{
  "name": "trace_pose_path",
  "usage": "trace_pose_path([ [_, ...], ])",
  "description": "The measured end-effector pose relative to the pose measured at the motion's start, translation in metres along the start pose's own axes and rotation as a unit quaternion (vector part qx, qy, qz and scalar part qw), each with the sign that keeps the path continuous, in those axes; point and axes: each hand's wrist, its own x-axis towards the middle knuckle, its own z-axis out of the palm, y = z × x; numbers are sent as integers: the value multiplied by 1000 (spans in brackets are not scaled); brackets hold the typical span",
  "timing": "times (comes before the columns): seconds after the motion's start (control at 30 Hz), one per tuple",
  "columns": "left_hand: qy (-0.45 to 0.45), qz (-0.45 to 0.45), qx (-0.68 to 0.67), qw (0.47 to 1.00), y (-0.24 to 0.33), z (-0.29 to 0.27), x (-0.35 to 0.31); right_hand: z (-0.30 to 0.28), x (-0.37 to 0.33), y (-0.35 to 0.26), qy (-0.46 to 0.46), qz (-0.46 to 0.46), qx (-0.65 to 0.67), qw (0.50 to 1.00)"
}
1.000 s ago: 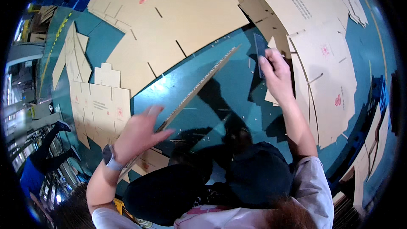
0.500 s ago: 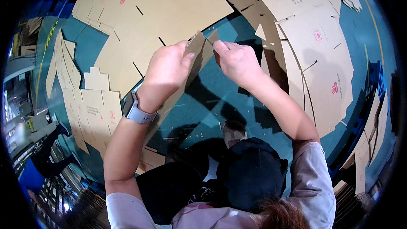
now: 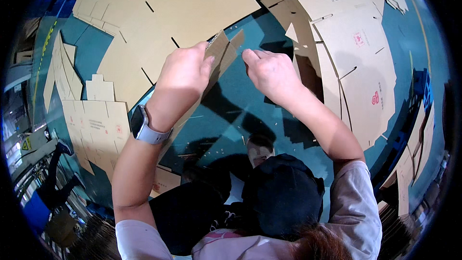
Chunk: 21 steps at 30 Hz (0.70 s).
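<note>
My left hand (image 3: 183, 70), with a grey watch on its wrist, is closed on the edge of a brown corrugated cardboard sheet (image 3: 222, 53). The sheet stands tilted, its fluted edge showing beside my thumb and a narrow folded part at its far end. To the right, my right hand (image 3: 273, 73) is closed with thumb and fingertips together, a small gap away from the cardboard. Whatever is between those fingers is hidden. Beyond my left hand lies a large flat cardboard blank (image 3: 192, 5) with slots and red print.
More cardboard blanks (image 3: 361, 72) lie at the right, others (image 3: 96, 125) at the left. Small scraps litter the green floor (image 3: 226, 135). A blue rack (image 3: 421, 96) stands at the far right. A person in blue (image 3: 36, 207) is at the lower left.
My right hand has come away from the cardboard's end, opening a gap between them. The left hand still grips the sheet, shifted slightly left along with the whole view.
</note>
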Motion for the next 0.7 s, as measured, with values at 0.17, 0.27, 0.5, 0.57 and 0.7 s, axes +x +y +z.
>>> trace_pose_path([
  [0.17,15,34,4,999,3,5,-1,0,11,-2,3,11,29,1000],
  [0.27,16,31,29,999,6,4,-1,7,18,0,34,5,25,999],
  [0.5,-1,-14,55,998,13,4,-2,-3,-3,-2,-2,34,17,999],
  [0.57,0,-13,48,999,10,2,-2,-14,-3,1,38,84,103,990],
  [0.7,2,9,46,999,15,4,-2,4,0,33,40,291,437,850],
])
